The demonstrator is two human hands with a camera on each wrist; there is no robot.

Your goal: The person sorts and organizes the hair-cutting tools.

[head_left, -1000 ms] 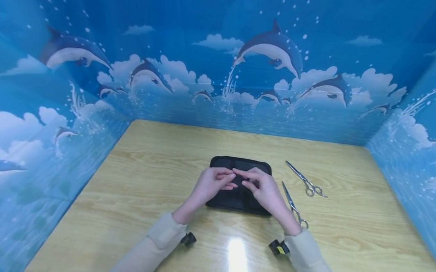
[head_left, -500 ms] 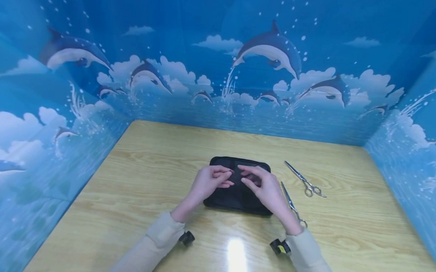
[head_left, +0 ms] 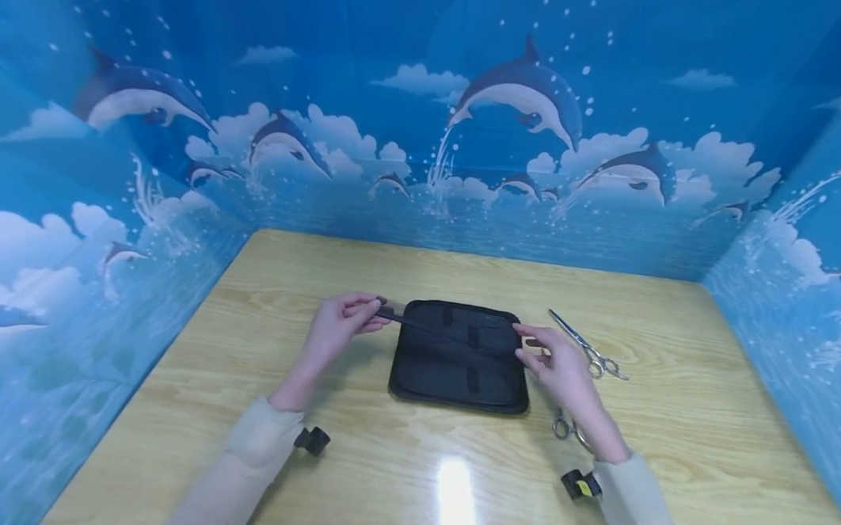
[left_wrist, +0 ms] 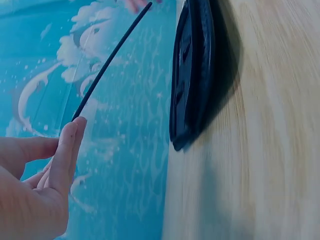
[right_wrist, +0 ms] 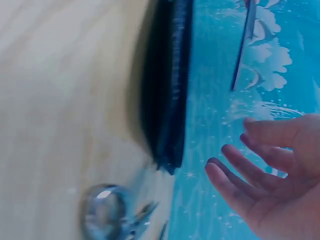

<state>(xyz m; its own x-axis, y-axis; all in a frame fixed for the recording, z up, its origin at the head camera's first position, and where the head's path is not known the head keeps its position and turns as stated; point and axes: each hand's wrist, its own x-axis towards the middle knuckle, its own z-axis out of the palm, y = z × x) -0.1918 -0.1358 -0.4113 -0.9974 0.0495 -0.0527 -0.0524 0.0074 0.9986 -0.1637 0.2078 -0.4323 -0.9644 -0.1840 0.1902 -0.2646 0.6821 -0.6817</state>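
My left hand [head_left: 342,326] pinches one end of a long, thin black strip [left_wrist: 108,64], shaped like a comb, between thumb and fingers. The strip slants right and overlaps a flat black case [head_left: 425,374] in the head view. Its far end points toward my right hand [head_left: 563,369], which hovers by the case's right edge with fingers spread and nothing between them. In the right wrist view, a gap separates the strip's tip from those fingers. Small elastic loops cross the case's dark upper face.
A pair of silver scissors [head_left: 590,351] lies right of the case on the wooden table [head_left: 283,287]. Partly hidden under my right hand, a second pair [head_left: 562,428] shows its finger rings. A blue dolphin-print backdrop [head_left: 423,207] encloses the table's back and sides.
My hands, close together over the case before, have moved apart: the left leftward with the strip, the right rightward. More of the case shows, while the second scissors are more covered.
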